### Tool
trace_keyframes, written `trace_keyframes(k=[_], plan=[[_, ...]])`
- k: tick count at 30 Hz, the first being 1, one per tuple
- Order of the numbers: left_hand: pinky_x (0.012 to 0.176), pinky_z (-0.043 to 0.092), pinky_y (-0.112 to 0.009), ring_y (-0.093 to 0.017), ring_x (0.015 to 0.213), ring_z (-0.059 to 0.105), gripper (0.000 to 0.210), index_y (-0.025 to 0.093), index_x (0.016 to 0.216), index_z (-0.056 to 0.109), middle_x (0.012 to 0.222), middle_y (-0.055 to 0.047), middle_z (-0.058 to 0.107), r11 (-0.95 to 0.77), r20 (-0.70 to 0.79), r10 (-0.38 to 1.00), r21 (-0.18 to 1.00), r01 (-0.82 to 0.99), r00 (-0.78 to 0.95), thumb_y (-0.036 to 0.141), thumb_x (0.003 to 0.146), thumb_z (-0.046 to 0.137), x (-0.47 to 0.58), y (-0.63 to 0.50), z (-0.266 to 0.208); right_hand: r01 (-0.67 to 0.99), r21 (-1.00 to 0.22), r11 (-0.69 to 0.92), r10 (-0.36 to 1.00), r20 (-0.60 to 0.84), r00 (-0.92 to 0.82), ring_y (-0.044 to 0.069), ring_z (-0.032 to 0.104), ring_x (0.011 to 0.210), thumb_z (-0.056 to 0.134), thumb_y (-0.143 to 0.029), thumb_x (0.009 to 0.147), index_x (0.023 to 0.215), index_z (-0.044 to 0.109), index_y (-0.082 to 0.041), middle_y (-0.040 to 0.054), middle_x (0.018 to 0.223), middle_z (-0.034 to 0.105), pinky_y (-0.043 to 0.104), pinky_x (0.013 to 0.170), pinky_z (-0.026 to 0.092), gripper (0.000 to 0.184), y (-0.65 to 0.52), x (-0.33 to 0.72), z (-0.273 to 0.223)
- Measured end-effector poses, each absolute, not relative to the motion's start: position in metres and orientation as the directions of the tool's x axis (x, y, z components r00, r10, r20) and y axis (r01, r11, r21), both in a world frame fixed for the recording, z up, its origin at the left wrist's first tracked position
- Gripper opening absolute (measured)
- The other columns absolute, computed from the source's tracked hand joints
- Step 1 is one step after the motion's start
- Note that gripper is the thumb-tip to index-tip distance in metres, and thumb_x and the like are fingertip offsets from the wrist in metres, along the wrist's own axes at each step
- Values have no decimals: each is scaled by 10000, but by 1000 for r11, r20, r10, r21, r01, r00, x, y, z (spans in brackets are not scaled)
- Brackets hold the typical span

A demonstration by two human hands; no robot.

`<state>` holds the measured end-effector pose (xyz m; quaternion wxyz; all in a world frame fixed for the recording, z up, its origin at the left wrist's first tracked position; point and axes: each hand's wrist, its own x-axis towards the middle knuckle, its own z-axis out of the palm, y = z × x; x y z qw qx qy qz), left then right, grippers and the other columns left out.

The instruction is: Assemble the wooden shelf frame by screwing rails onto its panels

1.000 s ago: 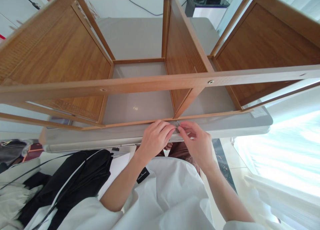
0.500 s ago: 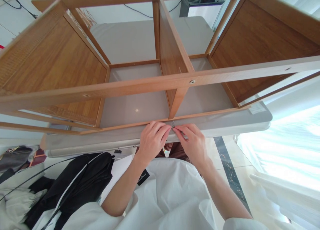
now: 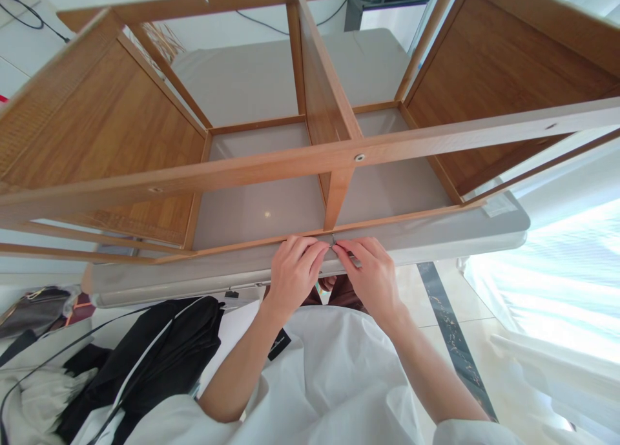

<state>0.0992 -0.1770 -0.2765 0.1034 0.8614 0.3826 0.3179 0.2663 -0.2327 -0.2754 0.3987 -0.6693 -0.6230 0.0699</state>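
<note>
My left hand (image 3: 293,270) and my right hand (image 3: 371,270) meet at the front bottom rail (image 3: 252,243) of a wooden furniture frame (image 3: 271,165). Thumb and fingers of each hand are pinched together on a small, thin metal hex key (image 3: 334,239). Its short end points up toward the rail, just below the foot of the middle upright (image 3: 338,199); most of it is hidden by my fingertips. A metal bolt head (image 3: 359,157) shows in the upper front rail above.
The frame stands on a pale grey table (image 3: 436,232), with wooden side panels left (image 3: 106,128) and right (image 3: 513,77). Black cloth (image 3: 159,361) and a dark bag (image 3: 36,312) lie at lower left. A white curtain (image 3: 571,251) hangs on the right.
My view has shifted slightly, so the upper frame appears a little further left. Both hands stay pinched at the same spot under the middle upright.
</note>
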Motion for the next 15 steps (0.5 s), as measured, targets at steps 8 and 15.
trace_keyframes(k=[8,15], plan=[[825,506,-365,-204,898,614,153,229,1055,685,980,-55,725,-678,463,733,436,592,498,183,981,559,100,-177,-275,785,-614,89,887,407,218,202,647,833,598,-303,996,1017,742,-257,45,911,730,340,748,534,152,-231,266,-275],[824,491,-356,-204,898,610,140,222,1052,680,979,-49,724,-675,461,735,426,602,497,168,967,582,100,-178,-274,787,-610,91,888,407,212,198,649,857,606,-291,993,1020,739,-244,47,934,733,327,762,532,143,-232,266,-274]])
